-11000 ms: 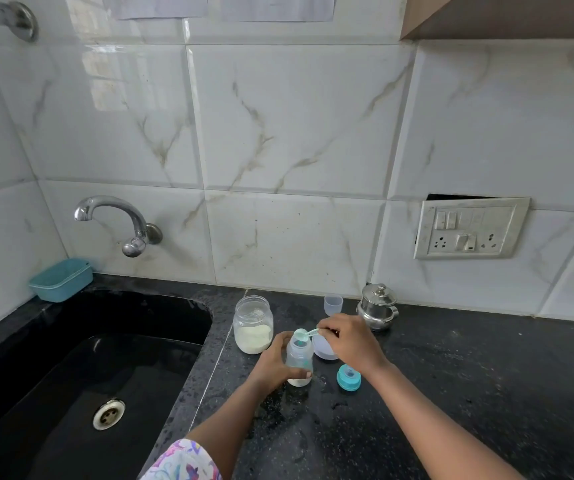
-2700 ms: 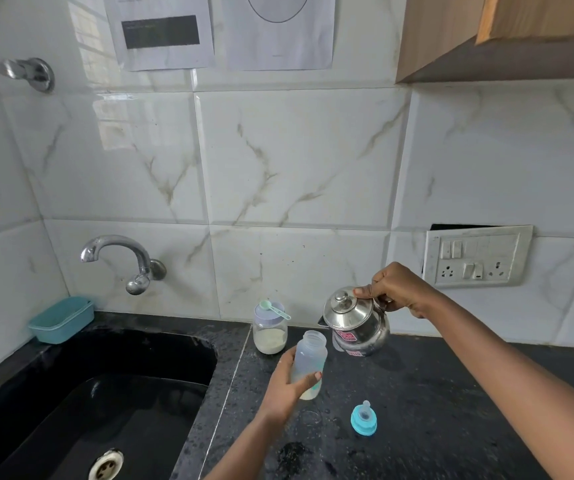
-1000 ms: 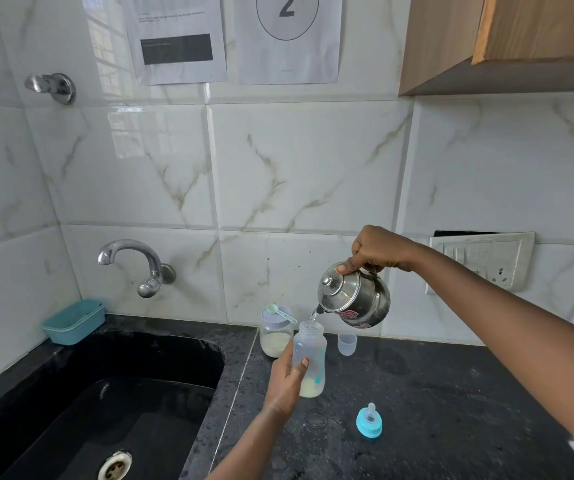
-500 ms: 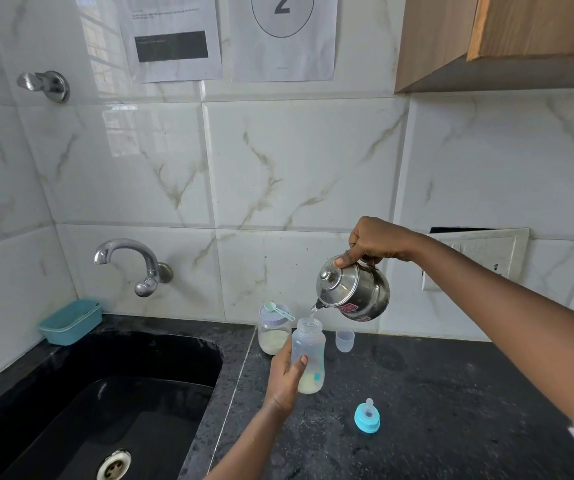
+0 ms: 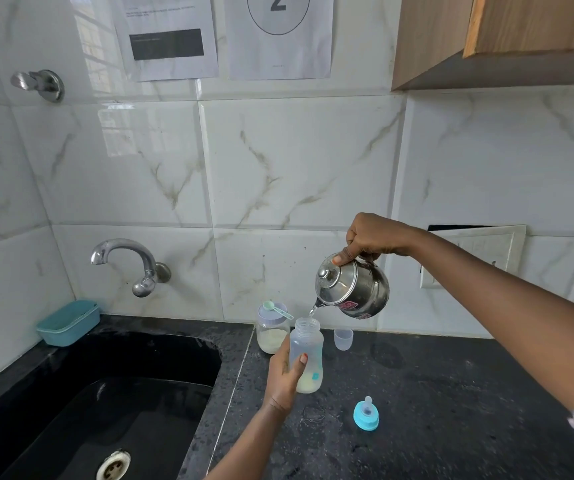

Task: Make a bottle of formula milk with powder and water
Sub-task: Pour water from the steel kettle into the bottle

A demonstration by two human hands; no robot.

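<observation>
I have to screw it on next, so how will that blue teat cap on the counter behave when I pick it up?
The blue teat cap is small plastic, so probably light, with a stiff ring. It stands on its wide ring, teat up, so it seems unlikely to roll. The counter nearby looks wet, so it may be slippery.
</observation>
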